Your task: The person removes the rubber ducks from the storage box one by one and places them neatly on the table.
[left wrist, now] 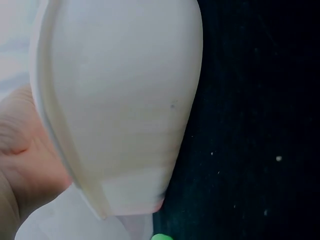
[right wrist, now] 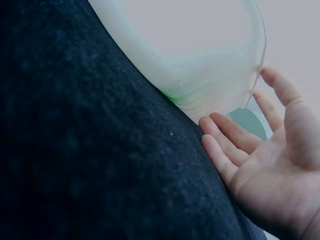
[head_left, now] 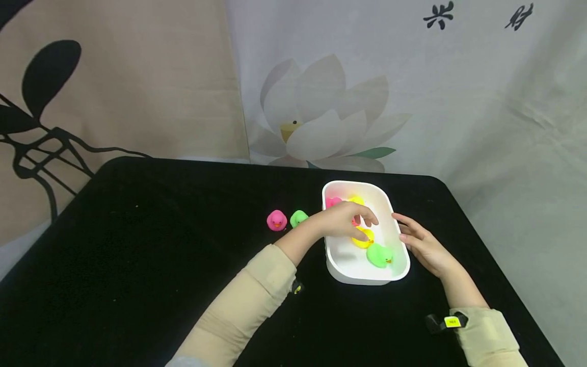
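My left hand [head_left: 346, 219] hangs over a white tub [head_left: 337, 260], thumb and fingers apart, just above a yellow rubber duck [head_left: 365, 242]. A bit of pink [head_left: 354, 223] shows beneath its fingers, mostly hidden. Nearer the tub's front lies a green duck [head_left: 379, 256]. At the far end are a pink duck [head_left: 333, 202] and another yellow duck [head_left: 356, 200], both partly covered. My right hand [head_left: 424, 247] touches the tub's right side with extended fingers; in the right wrist view its fingertips [right wrist: 207, 121] meet the outer wall. The left wrist view shows mostly the tub's outside.
Left of the tub, a pink duck [head_left: 276, 220] and a green duck [head_left: 298, 218] stand on the black-covered table [head_left: 160, 244]. The green one is partly behind the left forearm. A printed curtain [head_left: 330, 102] hangs behind the table's far edge.
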A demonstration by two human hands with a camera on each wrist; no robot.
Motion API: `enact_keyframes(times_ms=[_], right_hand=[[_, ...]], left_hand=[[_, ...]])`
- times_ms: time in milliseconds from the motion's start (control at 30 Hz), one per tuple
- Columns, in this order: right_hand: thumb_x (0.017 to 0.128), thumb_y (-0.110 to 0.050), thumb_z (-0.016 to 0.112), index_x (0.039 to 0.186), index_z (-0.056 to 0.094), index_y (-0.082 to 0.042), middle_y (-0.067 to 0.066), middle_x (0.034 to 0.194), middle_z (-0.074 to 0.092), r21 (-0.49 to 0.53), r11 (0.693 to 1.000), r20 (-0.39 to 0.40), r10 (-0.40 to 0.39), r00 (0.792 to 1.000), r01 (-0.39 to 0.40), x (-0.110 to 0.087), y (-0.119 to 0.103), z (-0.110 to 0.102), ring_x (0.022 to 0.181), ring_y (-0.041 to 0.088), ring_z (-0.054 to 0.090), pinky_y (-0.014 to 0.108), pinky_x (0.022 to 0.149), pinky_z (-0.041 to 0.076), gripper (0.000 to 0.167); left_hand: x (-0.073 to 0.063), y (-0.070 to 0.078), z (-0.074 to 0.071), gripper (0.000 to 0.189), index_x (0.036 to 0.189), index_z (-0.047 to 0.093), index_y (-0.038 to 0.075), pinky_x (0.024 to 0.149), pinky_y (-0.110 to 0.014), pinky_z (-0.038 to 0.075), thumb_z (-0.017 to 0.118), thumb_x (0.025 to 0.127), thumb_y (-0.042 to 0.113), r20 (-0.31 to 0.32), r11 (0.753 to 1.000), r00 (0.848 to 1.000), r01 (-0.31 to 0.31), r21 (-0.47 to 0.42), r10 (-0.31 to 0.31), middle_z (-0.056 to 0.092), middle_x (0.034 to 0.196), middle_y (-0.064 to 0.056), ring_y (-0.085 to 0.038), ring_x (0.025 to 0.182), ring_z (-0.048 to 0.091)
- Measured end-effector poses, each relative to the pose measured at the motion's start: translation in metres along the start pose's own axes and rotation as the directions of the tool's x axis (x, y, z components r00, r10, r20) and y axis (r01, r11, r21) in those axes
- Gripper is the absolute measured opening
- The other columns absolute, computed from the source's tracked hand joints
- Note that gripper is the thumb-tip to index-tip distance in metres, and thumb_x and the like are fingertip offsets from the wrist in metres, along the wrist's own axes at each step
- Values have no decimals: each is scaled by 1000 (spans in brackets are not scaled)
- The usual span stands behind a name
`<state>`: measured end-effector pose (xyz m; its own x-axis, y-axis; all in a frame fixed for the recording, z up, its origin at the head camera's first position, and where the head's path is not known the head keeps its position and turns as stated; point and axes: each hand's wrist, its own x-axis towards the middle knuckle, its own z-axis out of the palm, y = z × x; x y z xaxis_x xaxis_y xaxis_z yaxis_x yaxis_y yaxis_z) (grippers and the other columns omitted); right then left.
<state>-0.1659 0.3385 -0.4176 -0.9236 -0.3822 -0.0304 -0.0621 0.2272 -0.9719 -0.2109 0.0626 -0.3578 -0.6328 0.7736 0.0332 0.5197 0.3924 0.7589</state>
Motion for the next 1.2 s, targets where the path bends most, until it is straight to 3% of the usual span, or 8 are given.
enact_keyframes(times_ms=[200,533,1200], right_hand=[[100,-14,47,150,28,-13,27,146,26,6,1000,7,1,1000,-1,1,0,0,118,11,50,25,91,44,53],[100,-14,48,149,29,-14,27,146,28,3,1000,2,8,1000,-8,2,-1,1,117,11,51,26,91,44,53],[100,-16,48,150,28,-13,29,147,25,4,1000,-1,19,1000,-19,1,0,0,118,9,50,25,92,43,53]], left_hand=[[10,-5,3,40,118,67,15,78,-17,45,78,80,17,56,999,997,51,14,-52,66,105,7,-6,95,57],[18,-6,5,39,118,68,12,70,-18,47,77,80,13,86,993,989,121,17,-122,65,101,6,-11,87,57],[27,-11,17,31,109,70,15,68,-14,47,78,79,12,58,986,986,152,64,-155,62,94,9,-10,90,53]])
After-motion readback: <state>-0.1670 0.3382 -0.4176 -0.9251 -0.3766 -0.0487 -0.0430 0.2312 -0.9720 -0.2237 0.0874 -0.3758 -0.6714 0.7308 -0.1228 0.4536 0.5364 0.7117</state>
